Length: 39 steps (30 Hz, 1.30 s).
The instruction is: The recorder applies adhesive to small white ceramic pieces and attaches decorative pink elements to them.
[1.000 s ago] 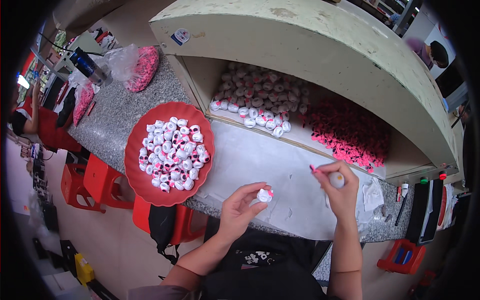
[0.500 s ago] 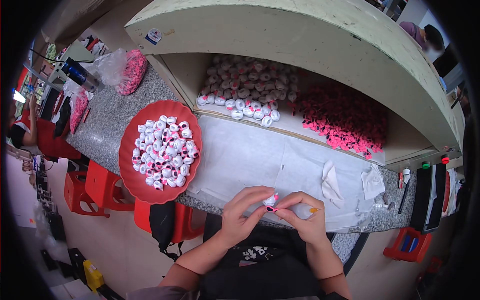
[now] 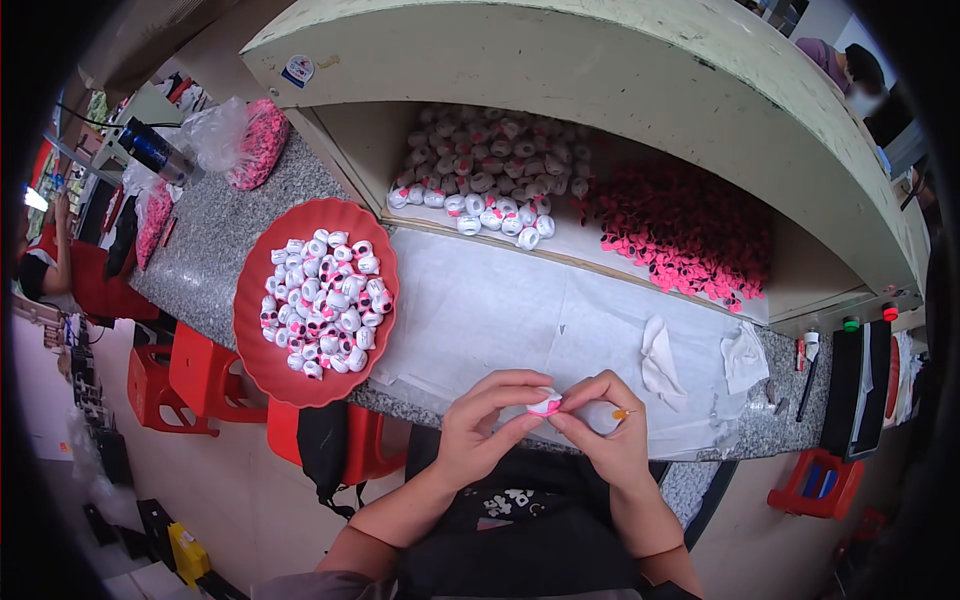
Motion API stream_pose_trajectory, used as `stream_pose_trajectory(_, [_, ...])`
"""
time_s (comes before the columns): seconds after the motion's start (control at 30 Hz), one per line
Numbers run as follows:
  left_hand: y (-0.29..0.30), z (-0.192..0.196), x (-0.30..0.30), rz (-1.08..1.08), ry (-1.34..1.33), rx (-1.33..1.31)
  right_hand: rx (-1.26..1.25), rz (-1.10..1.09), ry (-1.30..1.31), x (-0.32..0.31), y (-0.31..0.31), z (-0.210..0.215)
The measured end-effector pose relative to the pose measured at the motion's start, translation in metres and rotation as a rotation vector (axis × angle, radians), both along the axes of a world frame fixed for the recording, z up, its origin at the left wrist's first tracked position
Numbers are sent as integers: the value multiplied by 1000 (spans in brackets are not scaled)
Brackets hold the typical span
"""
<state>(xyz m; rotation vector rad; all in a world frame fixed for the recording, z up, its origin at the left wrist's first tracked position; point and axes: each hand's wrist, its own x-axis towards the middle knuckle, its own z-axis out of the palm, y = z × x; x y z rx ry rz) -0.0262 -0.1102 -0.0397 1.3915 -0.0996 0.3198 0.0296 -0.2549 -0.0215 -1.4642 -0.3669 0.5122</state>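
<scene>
"What's in your grip?"
"L hand (image 3: 472, 434): closed, thumb + fingers round a white-and-pink piece (image 3: 545, 405), above the white sheet (image 3: 480, 300). R hand (image 3: 621, 452): fingertips pinched at its R side, prob. to steady it; translucent bottle (image 3: 601, 417) tucked in same palm, maybe so I needn't set it down."
"Beyond?"
"Scalloped red dish (image 3: 251, 335) on my L, prob. for reach; cabinet (image 3: 560, 55) behind."
"Hard to see?"
"Piece's details, behind fingertips; most of bottle; cabinet's back, dark."
</scene>
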Motion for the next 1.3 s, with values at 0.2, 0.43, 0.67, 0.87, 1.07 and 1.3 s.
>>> stream_pose_trajectory(0.2, [1,-1,-2,-86,107,-297,195,-65,83,-4,8,3])
stream_pose_trajectory(0.43, [-1,-6,-1,-108,30,-264,178,-49,54,-5,8,-8])
stream_pose_trajectory(0.67, [0,-10,1,-87,-14,-191,232,-57,184,-7,7,-11])
stream_pose_trajectory(0.87, [0,-8,0,-51,-10,-178,294,-68,221,-9,10,-10])
stream_pose_trajectory(1.07, [2,-4,2,-98,57,-194,360,-89,229,-9,9,-10])
stream_pose_trajectory(1.3, [-2,-5,-1,-85,47,-319,251,-49,190,-8,11,-3])
